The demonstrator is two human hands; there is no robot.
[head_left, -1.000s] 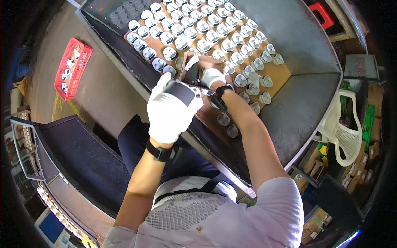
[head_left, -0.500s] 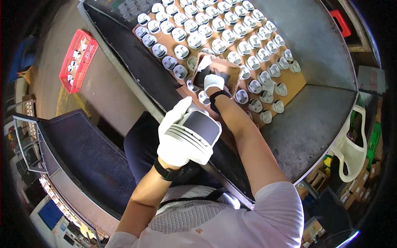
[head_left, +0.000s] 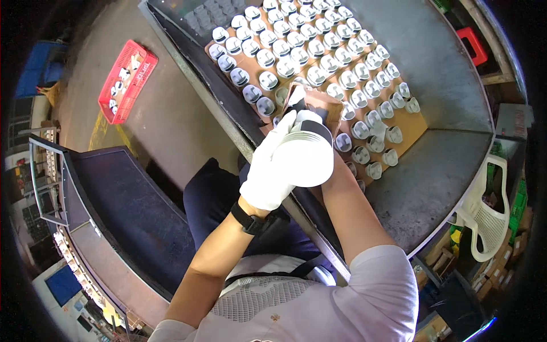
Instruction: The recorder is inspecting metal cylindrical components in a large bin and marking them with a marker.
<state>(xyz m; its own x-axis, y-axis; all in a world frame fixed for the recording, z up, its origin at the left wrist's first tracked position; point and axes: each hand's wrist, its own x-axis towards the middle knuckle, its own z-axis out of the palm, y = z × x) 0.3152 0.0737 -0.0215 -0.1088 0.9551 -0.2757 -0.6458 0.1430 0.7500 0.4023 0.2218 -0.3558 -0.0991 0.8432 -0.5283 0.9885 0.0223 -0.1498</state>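
Note:
My left hand (head_left: 266, 174), in a white glove, is closed around a metal piston (head_left: 306, 162). The piston's flat round crown faces up toward me, and its ring grooves and dark skirt patch show beyond it. My right hand (head_left: 309, 116), also gloved in white, is mostly hidden behind the piston. It is at the small open cardboard box (head_left: 329, 104), and its fingers cannot be seen. Dark pieces and a whitish scrap lie in that box. Rows of similar pistons (head_left: 286, 67) stand around it on brown cardboard sheeting (head_left: 411, 122).
The pistons stand in a grey metal-walled bin (head_left: 424, 168) whose near rim (head_left: 213, 114) runs beside my legs. Left of me is a dark-topped bench (head_left: 134, 191). A red crate (head_left: 126, 85) with parts sits on the floor, and a cream plastic chair (head_left: 490, 214) stands at right.
My left hand has carried the piston forward and right, turning its crown more toward me. It now covers most of my right hand, which stays at the box. The whole view has shifted slightly.

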